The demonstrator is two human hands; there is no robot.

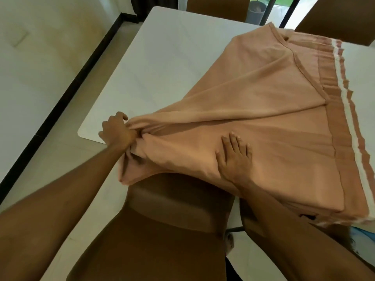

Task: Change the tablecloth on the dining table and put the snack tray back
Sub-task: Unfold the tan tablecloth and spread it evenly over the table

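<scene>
Head view, left to right: cream wall [30,78] at far left, black baseboard [67,94] running diagonally, a strip of pale floor [60,159], then the white table [162,57], its left part bare, its rounded near corner just beside the left hand. Left hand [117,132] is at the table's near-left edge, fingers curled tight round a bunched corner of the peach tablecloth [253,102]; the fabric is gathered into folds in the fist and drawn taut from there toward the far right. A loose end of cloth hangs below the fist over the table edge, reaching the top of the brown chair [172,220] pushed in at the near side, centre frame. Right hand [233,157] lies flat on the cloth, palm down, fingers straight and slightly spread, pressing the fabric onto the table close to the near edge, gripping nothing. Right of that hand the tablecloth lies folded in stacked layers, with a darker pleated band and a white stripe [345,102] along the stack's right-hand edge; the stack's near corner overhangs the table. The cloth covers only the table's right part. Far side: brown chair back [217,5] top centre, grey pot [256,15] beyond it, second chair back [341,19] top right. Pale-blue patch [363,238] lower right, cannot tell what it is
</scene>
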